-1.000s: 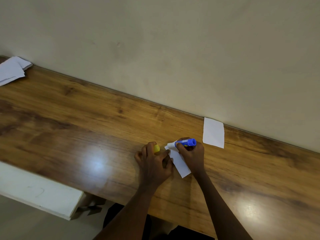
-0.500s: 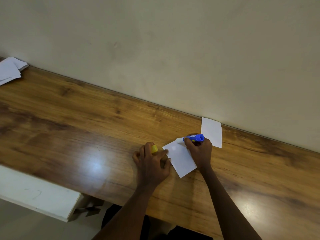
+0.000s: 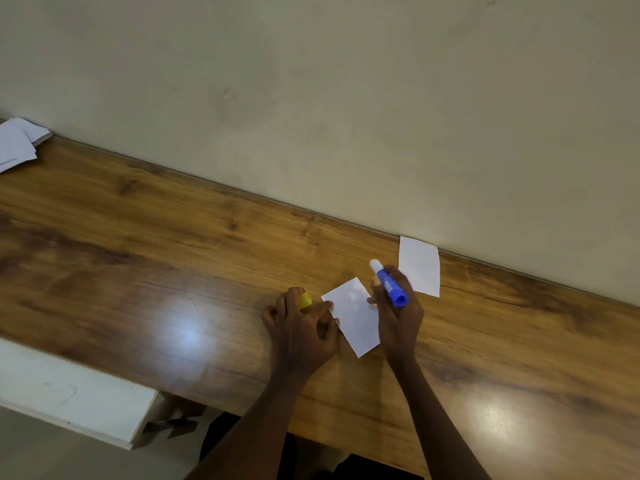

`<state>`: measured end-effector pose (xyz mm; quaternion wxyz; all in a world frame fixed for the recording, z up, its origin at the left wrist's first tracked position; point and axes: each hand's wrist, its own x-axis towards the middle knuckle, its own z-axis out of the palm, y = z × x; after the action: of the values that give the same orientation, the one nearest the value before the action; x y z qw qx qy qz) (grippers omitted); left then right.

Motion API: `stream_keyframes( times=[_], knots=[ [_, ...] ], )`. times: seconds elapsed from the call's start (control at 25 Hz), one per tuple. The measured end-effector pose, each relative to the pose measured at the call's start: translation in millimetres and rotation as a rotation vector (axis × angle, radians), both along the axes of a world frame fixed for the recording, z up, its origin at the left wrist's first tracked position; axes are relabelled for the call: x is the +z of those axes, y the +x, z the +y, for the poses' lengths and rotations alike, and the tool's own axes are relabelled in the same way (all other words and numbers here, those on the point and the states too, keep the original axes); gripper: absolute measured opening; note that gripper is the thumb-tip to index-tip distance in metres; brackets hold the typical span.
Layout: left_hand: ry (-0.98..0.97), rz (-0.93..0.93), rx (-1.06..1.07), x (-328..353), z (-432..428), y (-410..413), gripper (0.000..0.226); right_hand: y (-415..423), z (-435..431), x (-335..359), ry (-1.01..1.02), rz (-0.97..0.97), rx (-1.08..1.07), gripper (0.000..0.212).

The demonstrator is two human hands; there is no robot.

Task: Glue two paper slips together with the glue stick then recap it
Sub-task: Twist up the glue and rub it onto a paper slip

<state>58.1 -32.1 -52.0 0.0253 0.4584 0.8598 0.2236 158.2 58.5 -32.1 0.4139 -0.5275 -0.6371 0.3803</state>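
A white paper slip [image 3: 353, 315] lies flat on the wooden table [image 3: 173, 258] between my hands. My left hand [image 3: 301, 327] pins its left corner with a fingertip and holds the yellow cap [image 3: 305, 301] in its curled fingers. My right hand [image 3: 398, 317] grips the blue glue stick [image 3: 389, 285], uncapped, with its white glue end pointing up and away, lifted clear of the slip. A second white slip [image 3: 419, 265] lies against the wall just beyond my right hand.
A loose pile of white papers [image 3: 17, 143] sits at the table's far left end by the wall. A beige wall [image 3: 346, 98] runs along the back edge. A white shelf or board [image 3: 69, 393] sticks out below the table's front edge at left.
My right hand has lifted the glue stick off the slip and tilted its glue end upward. The slip is more exposed now. My left hand has stayed in place with the cap.
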Motion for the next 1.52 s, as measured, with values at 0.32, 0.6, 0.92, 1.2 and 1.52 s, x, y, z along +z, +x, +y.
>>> stream_keyframes(
  times=[0.32,0.6,0.92,1.2,1.52],
  knots=[
    [-0.014,-0.044,-0.019,0,-2,1,0.026,0,-33,-15,-0.048,-0.451,0.223,0.042],
    [0.035,-0.006,-0.034,2,-3,1,0.012,15,31,5,-0.039,-0.621,0.795,0.041],
    [-0.005,-0.008,-0.042,1,-2,0,0.025,-2,31,9,0.056,-0.486,0.732,0.041],
    [-0.014,-0.017,-0.042,-1,-1,0,0.027,-16,4,4,-0.315,0.222,0.262,0.018],
    [0.004,-0.029,-0.045,2,-1,0,0.026,-30,12,2,-0.23,-0.074,0.285,0.012]
  ],
)
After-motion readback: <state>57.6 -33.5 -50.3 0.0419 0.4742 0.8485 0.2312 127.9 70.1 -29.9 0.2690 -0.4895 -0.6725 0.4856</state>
